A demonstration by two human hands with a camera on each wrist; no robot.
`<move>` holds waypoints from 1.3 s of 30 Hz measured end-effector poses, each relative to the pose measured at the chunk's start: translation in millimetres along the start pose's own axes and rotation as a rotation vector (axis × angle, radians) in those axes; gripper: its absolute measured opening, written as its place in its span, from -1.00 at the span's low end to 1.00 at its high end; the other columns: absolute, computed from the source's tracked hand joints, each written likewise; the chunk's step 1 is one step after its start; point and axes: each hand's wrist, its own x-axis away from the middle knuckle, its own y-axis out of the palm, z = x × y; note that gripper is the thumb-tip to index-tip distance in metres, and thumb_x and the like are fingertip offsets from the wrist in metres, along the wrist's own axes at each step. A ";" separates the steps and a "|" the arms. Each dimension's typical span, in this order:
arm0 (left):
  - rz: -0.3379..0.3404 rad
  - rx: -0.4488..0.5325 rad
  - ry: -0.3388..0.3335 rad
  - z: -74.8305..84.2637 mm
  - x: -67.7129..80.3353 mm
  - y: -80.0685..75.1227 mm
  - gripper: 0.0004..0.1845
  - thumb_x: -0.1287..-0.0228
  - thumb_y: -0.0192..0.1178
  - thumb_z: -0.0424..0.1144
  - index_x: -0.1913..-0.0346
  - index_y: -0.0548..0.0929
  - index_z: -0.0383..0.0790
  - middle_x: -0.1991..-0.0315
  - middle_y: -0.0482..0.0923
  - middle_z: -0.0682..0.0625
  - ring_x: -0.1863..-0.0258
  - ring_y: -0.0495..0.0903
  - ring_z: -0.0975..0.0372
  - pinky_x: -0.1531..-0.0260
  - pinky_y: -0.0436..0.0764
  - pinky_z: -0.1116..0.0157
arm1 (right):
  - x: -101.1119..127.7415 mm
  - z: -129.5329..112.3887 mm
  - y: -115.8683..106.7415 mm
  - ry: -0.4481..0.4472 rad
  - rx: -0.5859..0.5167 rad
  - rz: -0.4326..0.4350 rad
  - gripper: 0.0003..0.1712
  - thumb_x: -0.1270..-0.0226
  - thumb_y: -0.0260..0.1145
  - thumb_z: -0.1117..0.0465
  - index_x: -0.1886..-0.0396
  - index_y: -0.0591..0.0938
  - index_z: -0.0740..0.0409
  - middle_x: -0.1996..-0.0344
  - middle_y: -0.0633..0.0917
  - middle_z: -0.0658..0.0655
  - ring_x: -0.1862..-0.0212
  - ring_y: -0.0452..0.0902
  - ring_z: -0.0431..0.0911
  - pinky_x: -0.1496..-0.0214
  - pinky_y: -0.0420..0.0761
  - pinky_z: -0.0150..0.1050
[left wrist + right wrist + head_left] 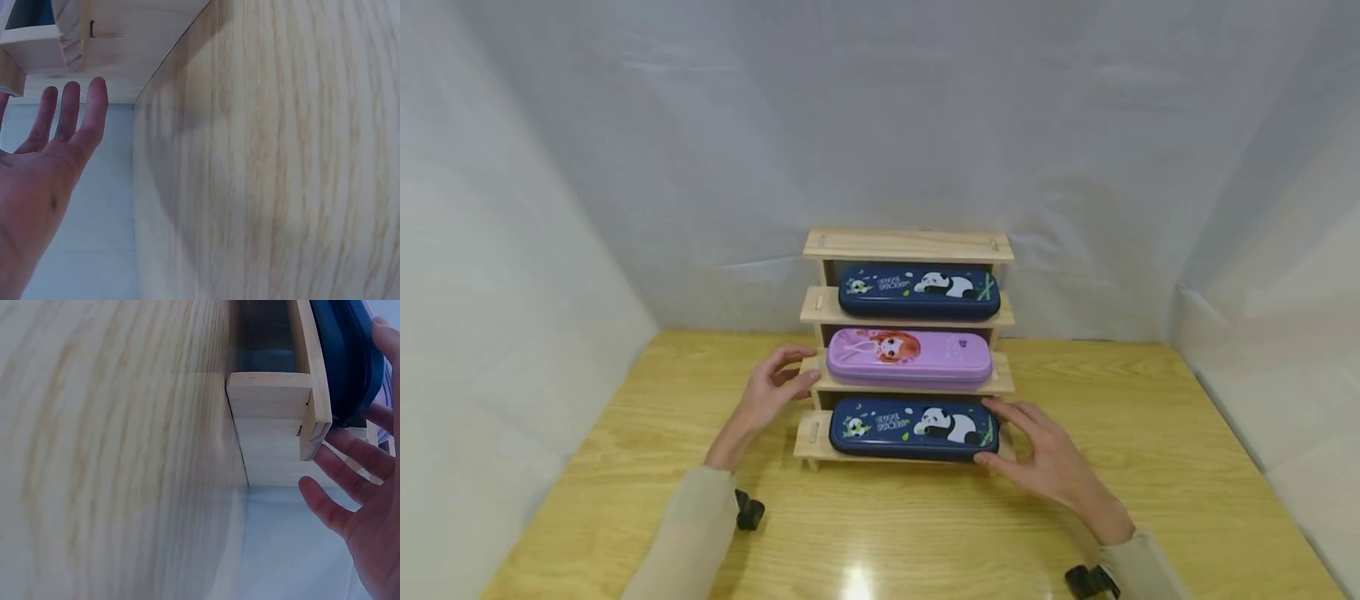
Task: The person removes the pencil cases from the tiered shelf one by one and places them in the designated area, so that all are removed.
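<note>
Lower panda pencil case [914, 428] | frame centre, being touched by loose-fingered right hand [1047, 457] | left hand [771, 392] being held released beside wooden rack [907, 244]

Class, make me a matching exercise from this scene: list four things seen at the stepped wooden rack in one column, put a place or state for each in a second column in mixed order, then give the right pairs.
1 purple case
2 lower panda case
3 top shelf
4 left hand

A bare
B bottom step
C by the rack's left end
D middle step

Pairs: 1-D, 2-B, 3-A, 4-C
</note>
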 end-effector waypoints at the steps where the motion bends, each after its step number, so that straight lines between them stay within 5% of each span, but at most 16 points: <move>1: -0.002 0.016 -0.016 -0.8 -0.2 0.6 -0.54 -0.47 0.25 -0.25 -0.32 0.46 -0.32 -0.31 0.42 -0.29 0.02 0.65 0.22 0.01 0.75 0.08 | -0.3 -0.9 0.2 0.018 0.005 -0.016 -0.13 -0.11 0.59 -0.16 -0.42 0.51 -0.13 -0.17 0.65 0.11 -0.17 0.60 0.07 -0.18 0.63 0.22; 12: 0.008 0.092 -0.083 -7.7 1.9 8.0 -0.52 -0.49 0.20 -0.23 -0.39 0.40 -0.20 -0.33 0.41 -0.28 0.06 0.64 0.26 0.08 0.76 0.05 | -4.6 -6.5 3.0 0.144 0.027 -0.119 -0.02 -0.07 0.52 -0.37 -0.46 0.47 -0.11 -0.20 0.62 0.13 -0.20 0.49 0.10 -0.21 0.57 0.29; 21: 0.014 0.092 -0.099 -8.4 -1.5 6.8 -0.52 -0.50 0.19 -0.22 -0.39 0.42 -0.18 -0.32 0.42 -0.26 0.07 0.65 0.30 0.05 0.75 0.03 | -9.0 -5.0 6.2 0.140 -0.103 -0.072 -0.12 0.05 0.68 -0.14 -0.28 0.57 0.01 -0.07 0.65 0.08 -0.05 0.49 -0.06 -0.06 0.62 -0.03; 31: 0.016 0.096 -0.094 -9.2 -2.7 8.0 -0.53 -0.51 0.18 -0.23 -0.39 0.42 -0.18 -0.30 0.42 -0.23 0.08 0.65 0.33 0.09 0.76 0.09 | -6.1 0.8 -5.4 0.144 -0.261 -0.088 -0.11 0.13 0.74 0.01 -0.20 0.53 0.16 -0.19 0.64 0.21 -0.12 0.57 0.05 -0.06 0.68 -0.09; 39: 0.016 0.114 -0.085 -9.6 -2.8 8.4 -0.54 -0.50 0.18 -0.23 -0.38 0.42 -0.18 -0.27 0.43 -0.17 0.10 0.64 0.33 0.12 0.76 0.12 | -0.8 5.8 -20.6 0.175 -0.334 -0.116 -0.10 0.09 0.73 0.05 -0.25 0.46 0.07 -0.18 0.61 0.18 -0.06 0.58 -0.03 -0.02 0.68 -0.23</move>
